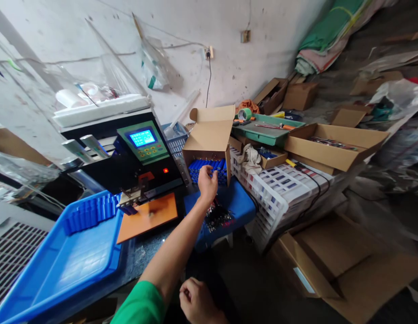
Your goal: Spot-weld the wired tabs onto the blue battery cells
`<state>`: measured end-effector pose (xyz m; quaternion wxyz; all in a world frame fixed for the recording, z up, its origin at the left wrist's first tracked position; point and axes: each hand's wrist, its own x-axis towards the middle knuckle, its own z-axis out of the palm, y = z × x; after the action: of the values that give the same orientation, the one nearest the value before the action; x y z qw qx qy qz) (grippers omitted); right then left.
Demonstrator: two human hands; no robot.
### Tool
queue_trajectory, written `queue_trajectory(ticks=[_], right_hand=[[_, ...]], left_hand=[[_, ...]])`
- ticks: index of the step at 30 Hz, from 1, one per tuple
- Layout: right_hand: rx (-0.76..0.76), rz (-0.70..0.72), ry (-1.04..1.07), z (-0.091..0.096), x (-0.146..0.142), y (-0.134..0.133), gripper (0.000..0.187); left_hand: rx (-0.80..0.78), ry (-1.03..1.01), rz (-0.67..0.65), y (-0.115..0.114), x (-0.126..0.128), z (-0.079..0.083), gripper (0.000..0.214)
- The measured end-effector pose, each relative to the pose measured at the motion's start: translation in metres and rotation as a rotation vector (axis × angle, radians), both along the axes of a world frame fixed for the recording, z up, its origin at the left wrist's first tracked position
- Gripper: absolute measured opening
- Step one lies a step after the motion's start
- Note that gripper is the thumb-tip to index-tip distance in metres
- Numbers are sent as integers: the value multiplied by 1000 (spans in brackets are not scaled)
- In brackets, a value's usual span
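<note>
Left hand (208,182) at cardboard box (209,135); fingers loosely curled, pinching nothing visible. Blue cells (211,165) packed just ahead of fingertips, box full. Right hand (195,299) fisted, well behind. Blue tray (77,265) far left of fingers holds single cell row (90,213).

Tray (60,261) left, machine (141,153) behind it, carton (209,135) of cells (209,166) right of machine

No lettering is readable on the cardboard box (209,130) or screen (142,137).
</note>
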<state>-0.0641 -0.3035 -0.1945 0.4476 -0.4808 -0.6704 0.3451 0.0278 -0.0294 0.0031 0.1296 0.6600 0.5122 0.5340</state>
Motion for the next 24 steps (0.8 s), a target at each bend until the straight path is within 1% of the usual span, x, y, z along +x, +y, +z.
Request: queue_trajectory(ticks=[1,2,4,5,6,9,12,14,16,18,21,24], right_hand=[[-1,4,5,0,0,0,19],[0,6,7,1,1,0,20],[5,6,6,1,1,-1,20],[8,6,4,2,0,-1,20],[10,4,1,2,0,-1,20],[15,-2,-10,1,-1,-1,20],[9,-3,-19,-1,-1,0,19],[1,3,-21,-3,1,0,19],[-11,11,-21,-3,3,-1,17],[-20,24,-17,-1,6,-3,16],[-32,42,9,5,11,-6,13],[-62,55,79,12,15,-9,10]], left_hand=[[65,108,-39,3,-4,2,16],[111,212,-97,6,-7,5,18],[135,368,-212,15,-8,9,23],[121,406,-244,20,-7,11,24],[101,417,-253,23,-5,11,25],[64,364,-213,29,3,8,27],[58,323,-221,26,4,4,30],[63,291,-230,20,-3,5,32],[83,250,-244,8,-17,9,31],[108,220,-276,-10,-40,15,27],[103,235,-345,-47,-88,26,24],[92,310,-368,-87,-144,33,24]])
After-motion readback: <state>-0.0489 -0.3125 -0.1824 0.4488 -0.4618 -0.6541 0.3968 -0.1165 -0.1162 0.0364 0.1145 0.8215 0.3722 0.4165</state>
